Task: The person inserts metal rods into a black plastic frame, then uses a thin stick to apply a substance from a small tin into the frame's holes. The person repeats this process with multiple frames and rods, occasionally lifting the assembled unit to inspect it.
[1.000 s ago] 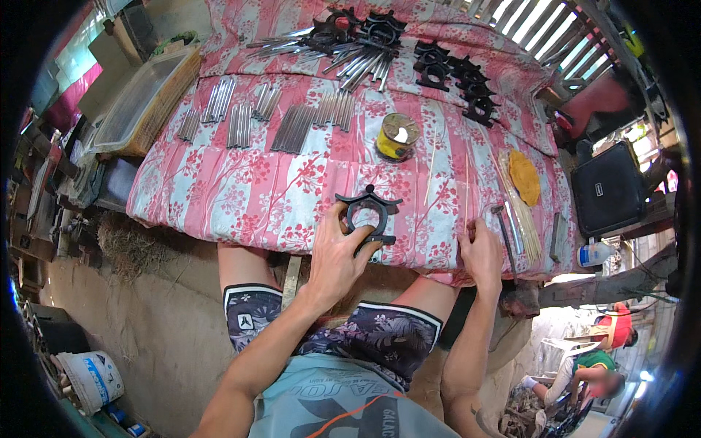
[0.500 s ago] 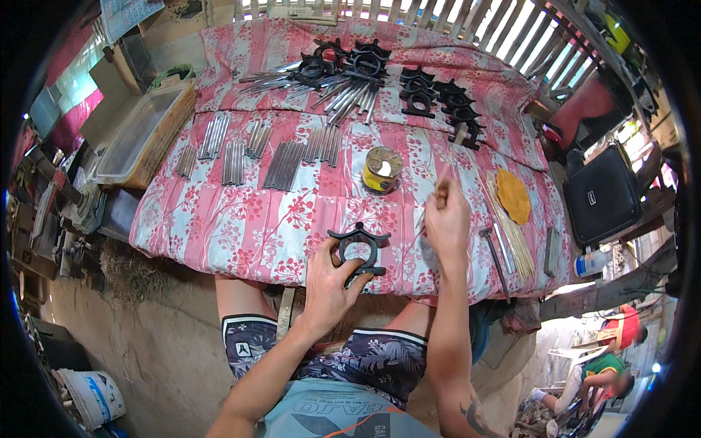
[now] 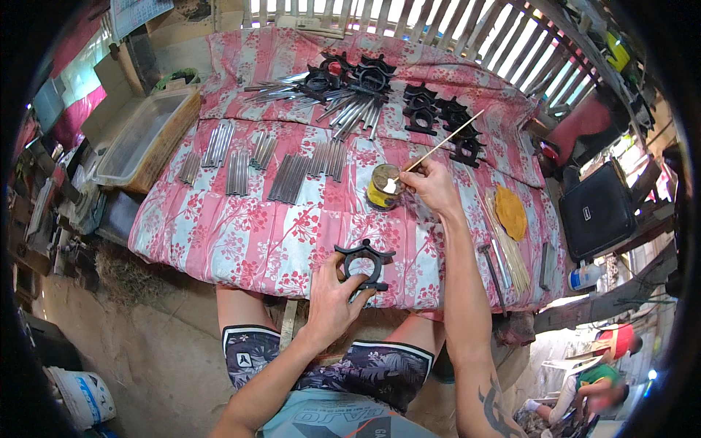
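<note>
Clasping black roof-topped frame point(image 3: 367, 250), left grip point(image 3: 333, 293) is probably steadying it; right grip point(image 3: 434, 186) is pinching tan stick point(image 3: 453, 135) at yellow tin point(image 3: 379, 197).

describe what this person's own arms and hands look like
The left hand and right hand wear no gloves, and no watch or bracelet shows. The forearms are bare, without sleeves; a dark, curving tattoo marks the right one.

- A small, makeshift workshop — a cloth-covered table point(image 3: 219, 241) forms the bench
- Sorted metal tubes point(image 3: 237, 174), matching black frames point(image 3: 420, 95) and an open tin point(image 3: 382, 197) stand or lie on it
- Slatted wooden wall point(image 3: 468, 29) behind — bare, earthen-looking floor point(image 3: 175, 343) below
</note>
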A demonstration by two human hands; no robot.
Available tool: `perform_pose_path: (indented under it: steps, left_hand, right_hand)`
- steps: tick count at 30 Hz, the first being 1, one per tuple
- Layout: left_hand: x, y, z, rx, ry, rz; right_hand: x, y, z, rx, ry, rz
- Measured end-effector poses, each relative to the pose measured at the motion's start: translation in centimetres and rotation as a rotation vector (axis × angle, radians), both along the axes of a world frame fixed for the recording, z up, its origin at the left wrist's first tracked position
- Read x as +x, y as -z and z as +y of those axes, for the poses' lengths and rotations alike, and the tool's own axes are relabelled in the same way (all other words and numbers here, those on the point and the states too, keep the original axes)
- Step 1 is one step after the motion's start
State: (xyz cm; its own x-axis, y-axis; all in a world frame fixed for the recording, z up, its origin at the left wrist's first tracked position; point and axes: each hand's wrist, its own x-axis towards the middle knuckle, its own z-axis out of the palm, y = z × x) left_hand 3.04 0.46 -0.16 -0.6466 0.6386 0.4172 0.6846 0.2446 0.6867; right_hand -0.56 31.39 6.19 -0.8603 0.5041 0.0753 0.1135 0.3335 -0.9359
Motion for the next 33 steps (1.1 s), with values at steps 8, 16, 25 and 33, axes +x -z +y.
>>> perform_pose_path:
  steps: [8,16,25,33]
  left_hand:
    - [0.1,0.2,-0.1,0.026,-0.016,0.005]
    - [0.0,-0.2,-0.1,0.029,-0.008,0.005]
    - [0.6,-0.7,-1.2,-0.016,-0.016,-0.014]
    - [0.9,0.9,-0.8,0.021,-0.043,0.026]
  right_hand:
    - [-0.3,0.0,0.3,0.087,-0.029,-0.116]
    - [1.6,0.0,-0.1,-0.326,-0.060,0.059]
    - [13.7,1.6,-10.7,-0.629,-0.151,0.197]
    - [15.1,5.0,-15.2,-0.462,-0.025,0.111]
